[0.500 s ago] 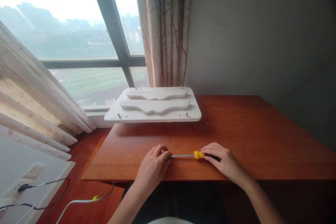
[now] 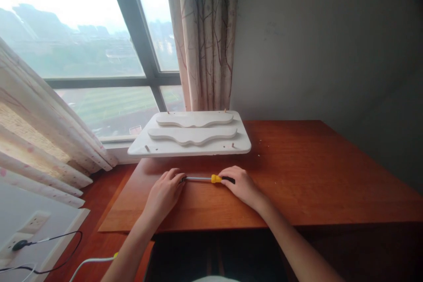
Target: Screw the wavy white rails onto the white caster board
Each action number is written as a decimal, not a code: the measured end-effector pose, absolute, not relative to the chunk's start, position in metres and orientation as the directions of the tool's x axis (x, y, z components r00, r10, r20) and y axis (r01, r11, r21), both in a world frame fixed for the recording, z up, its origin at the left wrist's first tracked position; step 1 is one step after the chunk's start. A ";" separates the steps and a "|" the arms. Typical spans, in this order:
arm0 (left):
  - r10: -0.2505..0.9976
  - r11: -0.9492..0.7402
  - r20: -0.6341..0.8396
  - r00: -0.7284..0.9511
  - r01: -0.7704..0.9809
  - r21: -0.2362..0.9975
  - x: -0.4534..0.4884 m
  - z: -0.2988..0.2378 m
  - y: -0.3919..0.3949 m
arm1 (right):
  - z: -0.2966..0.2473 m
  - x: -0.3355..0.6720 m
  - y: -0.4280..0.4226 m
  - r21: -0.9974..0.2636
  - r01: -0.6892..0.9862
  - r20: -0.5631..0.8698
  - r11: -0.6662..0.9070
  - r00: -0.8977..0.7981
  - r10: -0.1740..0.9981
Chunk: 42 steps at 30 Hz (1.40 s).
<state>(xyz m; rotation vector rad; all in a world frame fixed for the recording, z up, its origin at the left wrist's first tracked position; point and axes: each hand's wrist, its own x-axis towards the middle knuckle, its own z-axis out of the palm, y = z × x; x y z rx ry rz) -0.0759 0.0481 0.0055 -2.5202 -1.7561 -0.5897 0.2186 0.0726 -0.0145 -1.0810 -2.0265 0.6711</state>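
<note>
My right hand (image 2: 243, 187) is closed round the handle of a screwdriver (image 2: 200, 179), which has a yellow collar and a black grip. Its bright metal shaft points left, roughly level, just above the wooden table (image 2: 297, 176). At the other end, the fingers of my left hand (image 2: 165, 191) pinch at the dark tip. Whether a small part is also between those fingers is hidden. Beyond both hands lies a white board (image 2: 193, 150) with rounded corners and wooden pegs standing near its corners. Two white wavy-edged strips (image 2: 194, 119) rest on it.
The board reaches the table's left edge, beside the window (image 2: 99, 66). Curtains (image 2: 208, 39) hang behind it. Small light crumbs dot the tabletop. Down on the left are a wall socket (image 2: 36, 222) with a black plug (image 2: 21, 244) and a white cable (image 2: 89, 262).
Both hands have moved left and farther from the table's front edge, with the screwdriver still between them. The view has shifted slightly. The board and strips stay where they were.
</note>
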 end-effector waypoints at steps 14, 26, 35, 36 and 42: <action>0.940 -0.226 0.286 0.188 0.969 0.105 -0.133 0.002 0.077 | -0.010 0.151 0.118 -0.614 0.566 0.338 0.550 -0.441 0.832; 0.936 -0.200 0.310 0.164 0.976 0.086 -0.130 0.005 0.072 | -0.012 0.164 0.116 -0.627 0.558 0.350 0.543 -0.421 0.837; 0.871 -0.323 0.481 0.105 0.859 0.398 -0.080 0.003 0.046 | -0.031 0.214 0.096 -0.685 0.538 0.439 0.491 -0.233 0.868; 0.880 -0.350 0.462 0.106 0.803 0.483 -0.067 0.004 0.042 | -0.032 0.219 0.092 -0.720 0.517 0.430 0.463 -0.192 0.882; 0.913 -0.390 0.286 0.290 0.421 0.819 0.025 0.004 0.024 | -0.033 0.226 0.055 -0.920 0.288 0.266 0.266 -0.042 0.963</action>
